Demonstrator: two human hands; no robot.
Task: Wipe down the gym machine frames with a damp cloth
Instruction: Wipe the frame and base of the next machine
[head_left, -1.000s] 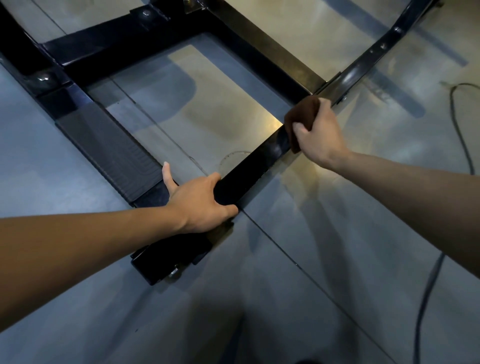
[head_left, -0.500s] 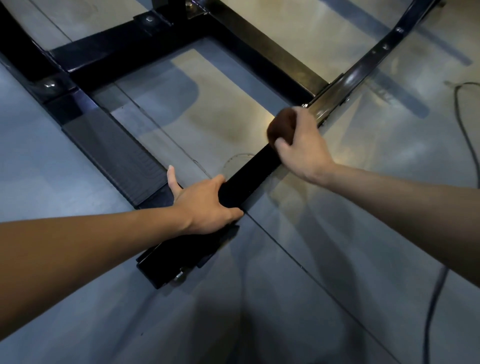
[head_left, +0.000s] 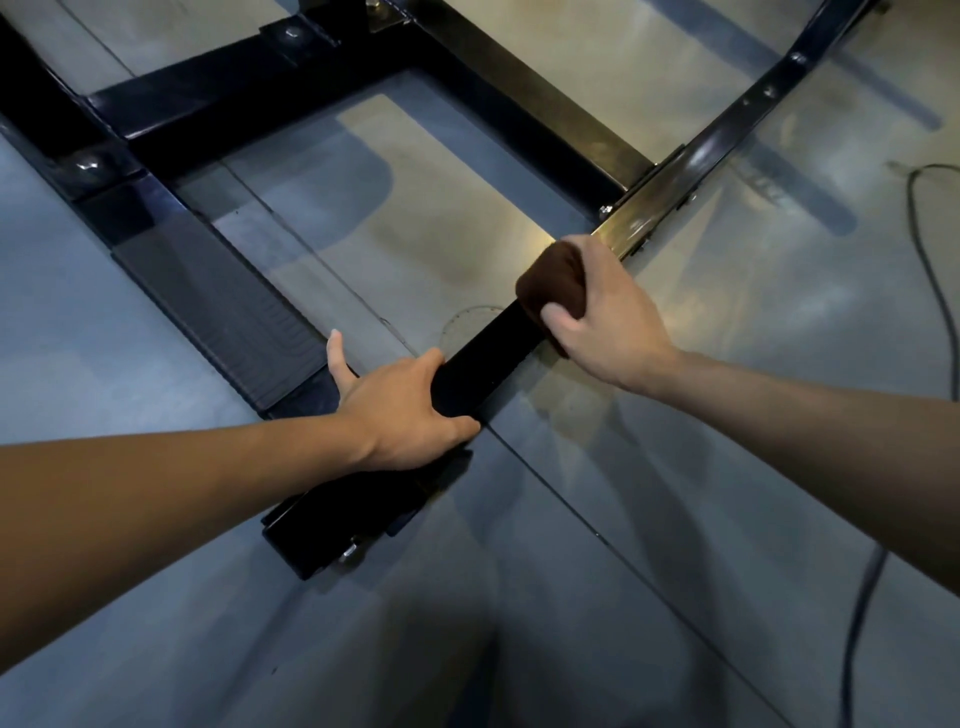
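right hand (head_left: 608, 322) clutches brown cloth (head_left: 553, 283) on the frame bar (head_left: 483, 358) (black, floor-level); left hand (head_left: 400, 410) grips the bar just nearer.

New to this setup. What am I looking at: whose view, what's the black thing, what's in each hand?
No robot here: the single picture comes from a camera worn on a person's head, looking down at their bare arms. The black bars are a gym machine frame lying low on a shiny floor. The right hand grips a dark brown cloth wrapped over one bar. The left hand holds the same bar nearer the camera. A ribbed tread plate lies left, and a cable trails right.
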